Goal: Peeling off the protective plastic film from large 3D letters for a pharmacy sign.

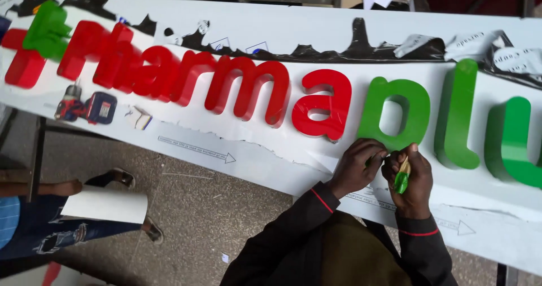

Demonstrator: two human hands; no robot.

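Right hand [407, 181] grips a small green-handled tool [401, 177], left hand [357, 166] pinched narrow at the green raised letter [395, 115], its foot at five o'clock; cordless drill [86, 106] lies at nine o'clock on the white sign board [316, 26]

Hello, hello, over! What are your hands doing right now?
Left hand pinching at the foot of the green raised letter. Right hand shut on a small green tool. Cordless drill lies far off; nothing blocking.
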